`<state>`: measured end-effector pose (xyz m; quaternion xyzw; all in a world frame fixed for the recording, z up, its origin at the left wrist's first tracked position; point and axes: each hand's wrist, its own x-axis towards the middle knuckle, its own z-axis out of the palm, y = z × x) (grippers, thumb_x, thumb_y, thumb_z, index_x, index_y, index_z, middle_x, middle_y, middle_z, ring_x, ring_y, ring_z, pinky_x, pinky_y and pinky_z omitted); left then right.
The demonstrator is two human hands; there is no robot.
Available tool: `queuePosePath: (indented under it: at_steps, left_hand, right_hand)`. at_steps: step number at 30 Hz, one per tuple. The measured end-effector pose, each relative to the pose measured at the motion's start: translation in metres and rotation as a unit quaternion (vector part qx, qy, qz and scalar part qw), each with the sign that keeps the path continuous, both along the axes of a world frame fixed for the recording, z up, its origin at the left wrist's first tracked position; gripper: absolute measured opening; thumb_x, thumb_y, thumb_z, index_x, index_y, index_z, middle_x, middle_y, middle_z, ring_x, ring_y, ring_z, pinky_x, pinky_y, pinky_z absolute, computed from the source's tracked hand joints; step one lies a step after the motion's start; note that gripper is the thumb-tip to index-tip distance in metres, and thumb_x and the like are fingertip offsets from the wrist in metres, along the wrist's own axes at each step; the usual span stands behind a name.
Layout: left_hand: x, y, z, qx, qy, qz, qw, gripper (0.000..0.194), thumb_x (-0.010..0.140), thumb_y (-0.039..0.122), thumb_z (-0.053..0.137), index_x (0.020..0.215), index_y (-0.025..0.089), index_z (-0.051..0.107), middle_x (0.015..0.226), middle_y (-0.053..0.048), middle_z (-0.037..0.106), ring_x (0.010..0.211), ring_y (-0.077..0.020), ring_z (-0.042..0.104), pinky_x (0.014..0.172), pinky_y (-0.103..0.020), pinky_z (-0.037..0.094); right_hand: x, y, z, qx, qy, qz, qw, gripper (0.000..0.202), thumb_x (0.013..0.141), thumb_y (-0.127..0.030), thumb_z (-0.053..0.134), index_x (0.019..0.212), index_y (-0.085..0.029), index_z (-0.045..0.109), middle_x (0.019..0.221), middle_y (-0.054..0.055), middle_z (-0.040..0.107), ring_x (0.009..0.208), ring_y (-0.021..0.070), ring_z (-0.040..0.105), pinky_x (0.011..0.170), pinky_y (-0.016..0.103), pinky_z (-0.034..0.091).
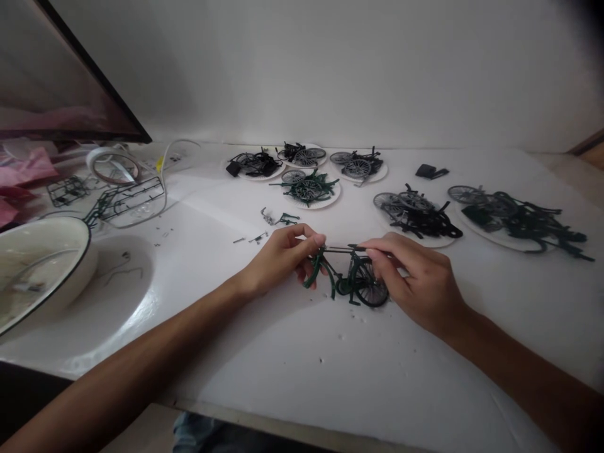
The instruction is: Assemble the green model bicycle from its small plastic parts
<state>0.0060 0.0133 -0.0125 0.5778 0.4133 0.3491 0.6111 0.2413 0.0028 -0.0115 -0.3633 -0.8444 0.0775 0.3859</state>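
Observation:
A dark green model bicycle [346, 284] is held between my two hands, just above the white table. Its spoked rear wheel [371, 281] is fitted; at the front, fender-like green pieces show and no wheel can be seen. My left hand [287, 255] pinches the front end near the steering post, fingers closed. With thumb and forefinger, my right hand [415, 277] grips the bicycle by the saddle and rear end. My fingertips hide part of both ends. Beyond my left hand lie small metal bits and a green plastic piece [289, 219].
Paper plates [325, 202] heaped with bicycle parts stand along the back and right. Small black pieces [431, 172] lie behind them. At left are an enamel basin [87, 251], green part frames [132, 196], a white tape roll [97, 167] and a dark screen [61, 69].

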Motion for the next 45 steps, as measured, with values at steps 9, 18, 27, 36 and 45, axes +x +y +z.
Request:
queuePosePath:
  at_steps: [9, 18, 27, 36, 45]
  left_hand:
    - [0.001, -0.001, 0.0, 0.002, -0.007, -0.004, 1.0, 0.032, 0.096, 0.045, 0.055, 0.083, 0.017, 0.049, 0.063, 0.0, 0.062, 0.048, -0.008, 0.06, 0.045, -0.016, 0.043]
    - [0.001, -0.001, 0.001, -0.003, 0.002, -0.001, 1.0, 0.031, 0.096, 0.045, 0.054, 0.083, 0.017, 0.048, 0.062, 0.0, 0.062, 0.047, -0.0081, 0.059, 0.046, -0.017, 0.043]
    - [0.004, -0.004, 0.001, 0.002, 0.031, 0.011, 0.999, 0.031, 0.097, 0.044, 0.053, 0.084, 0.016, 0.049, 0.069, -0.003, 0.067, 0.047, -0.0072, 0.059, 0.046, -0.017, 0.042]
    - [0.009, -0.009, 0.004, 0.01, 0.027, 0.016, 0.999, 0.03, 0.096, 0.043, 0.055, 0.084, 0.016, 0.049, 0.07, -0.003, 0.069, 0.047, -0.0077, 0.06, 0.045, -0.016, 0.044]
    - [0.015, -0.025, 0.009, 0.078, 0.042, 0.045, 0.995, 0.026, 0.096, 0.041, 0.056, 0.09, 0.017, 0.052, 0.074, -0.004, 0.069, 0.055, -0.0086, 0.06, 0.048, -0.018, 0.045]
  right_hand:
    - [0.0, -0.002, 0.002, -0.003, -0.004, -0.003, 1.0, 0.011, 0.093, -0.011, 0.057, 0.099, -0.018, 0.064, 0.083, 0.003, 0.065, 0.069, 0.0143, 0.06, 0.063, 0.027, 0.046]
    - [-0.001, -0.002, 0.003, 0.001, -0.014, 0.001, 1.0, 0.012, 0.094, -0.013, 0.057, 0.101, -0.02, 0.063, 0.084, 0.003, 0.067, 0.069, 0.0157, 0.062, 0.064, 0.029, 0.048]
    - [-0.001, -0.003, 0.0, -0.04, -0.075, -0.055, 0.995, 0.025, 0.098, -0.027, 0.053, 0.076, -0.019, 0.061, 0.054, -0.004, 0.057, 0.043, 0.0096, 0.047, 0.048, 0.026, 0.035]
    - [-0.006, -0.008, 0.003, -0.048, -0.126, -0.043, 0.99, 0.027, 0.098, -0.034, 0.053, 0.077, -0.018, 0.059, 0.05, -0.005, 0.046, 0.041, 0.0098, 0.04, 0.045, 0.027, 0.028]
    - [0.0, -0.008, 0.015, -0.076, -0.131, 0.002, 0.988, 0.044, 0.101, -0.034, 0.045, 0.06, -0.019, 0.046, 0.049, -0.005, 0.039, 0.043, 0.0086, 0.034, 0.046, 0.027, 0.026]
